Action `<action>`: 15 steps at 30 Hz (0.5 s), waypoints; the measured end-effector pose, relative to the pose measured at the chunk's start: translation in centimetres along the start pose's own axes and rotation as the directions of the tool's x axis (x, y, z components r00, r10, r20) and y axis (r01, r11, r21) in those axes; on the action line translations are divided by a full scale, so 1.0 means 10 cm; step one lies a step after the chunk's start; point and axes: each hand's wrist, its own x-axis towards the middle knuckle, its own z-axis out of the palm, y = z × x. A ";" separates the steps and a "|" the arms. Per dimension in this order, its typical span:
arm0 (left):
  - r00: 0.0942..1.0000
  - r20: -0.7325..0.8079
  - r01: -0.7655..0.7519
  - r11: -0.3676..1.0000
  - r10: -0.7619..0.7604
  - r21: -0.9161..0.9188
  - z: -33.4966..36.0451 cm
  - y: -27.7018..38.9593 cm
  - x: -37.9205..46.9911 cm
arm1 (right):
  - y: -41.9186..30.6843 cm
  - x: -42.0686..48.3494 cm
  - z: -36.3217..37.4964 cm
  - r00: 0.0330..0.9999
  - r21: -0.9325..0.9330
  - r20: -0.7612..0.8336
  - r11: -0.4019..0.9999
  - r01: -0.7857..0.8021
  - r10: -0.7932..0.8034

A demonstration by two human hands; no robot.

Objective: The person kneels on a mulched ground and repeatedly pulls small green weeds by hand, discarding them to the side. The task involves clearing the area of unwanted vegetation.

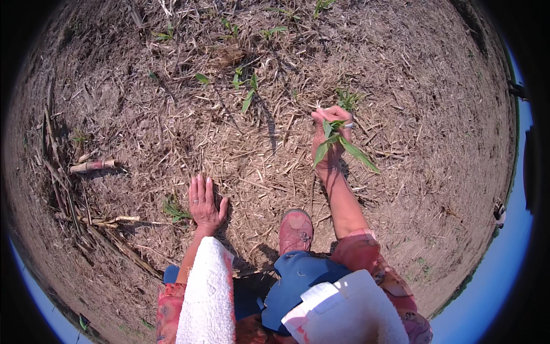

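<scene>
My right hand (333,129), with a ring on one finger, is closed on a green leafy seedling (328,142); its leaves hang back over the wrist and pale roots or fibres show beyond the fingertips. Flat on the straw-covered soil (258,172) rests my left hand (207,206), palm down, with its fingers a little apart and a ring on one of them. A small green grassy plant (175,209) grows just left of that hand. Ahead of both hands stand more green seedlings (249,92). Another low green tuft (347,99) is right beside my right hand, at its far side.
My red shoe (296,232) is planted between the hands. Dry stalks (122,247) lie at the left, near a thick cut stalk piece (93,166). A white towel (208,292) hangs down in front of me. Far off at the right edge is a partly visible figure (499,213), probably a person.
</scene>
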 end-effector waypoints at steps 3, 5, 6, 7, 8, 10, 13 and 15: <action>1.000 -0.008 -0.004 1.000 0.004 -0.003 0.03 0.00 -0.01 | -0.03 0.20 0.07 0.925 0.005 0.239 0.952 -0.305 0.295; 1.000 -0.008 -0.002 1.000 0.002 -0.008 0.04 0.01 0.00 | 0.13 0.23 0.14 0.904 -0.280 0.384 0.956 -0.081 0.189; 1.000 -0.006 0.004 1.000 -0.004 -0.005 0.04 0.01 0.00 | 0.17 0.25 0.20 0.867 -0.384 0.434 0.921 -0.068 0.244; 1.000 -0.004 0.011 1.000 -0.011 -0.002 0.03 0.02 0.01 | 0.19 0.26 0.24 0.862 -0.422 0.447 0.906 -0.031 0.238; 1.000 -0.016 0.010 1.000 -0.010 -0.013 0.04 0.02 0.01 | 0.22 0.25 0.28 0.857 -0.459 0.459 0.888 0.006 0.232; 1.000 -0.020 0.006 1.000 -0.006 -0.011 0.02 0.02 0.01 | 0.27 0.24 0.35 0.856 -0.520 0.475 0.850 0.084 0.206; 1.000 -0.030 0.002 1.000 -0.002 -0.010 0.02 0.01 0.01 | 0.30 0.20 0.36 0.872 -0.544 0.465 0.826 0.145 0.154; 0.999 -0.034 -0.001 1.000 0.000 -0.015 0.04 0.02 0.01 | 0.23 0.18 0.27 0.903 -0.465 0.426 0.870 0.165 0.056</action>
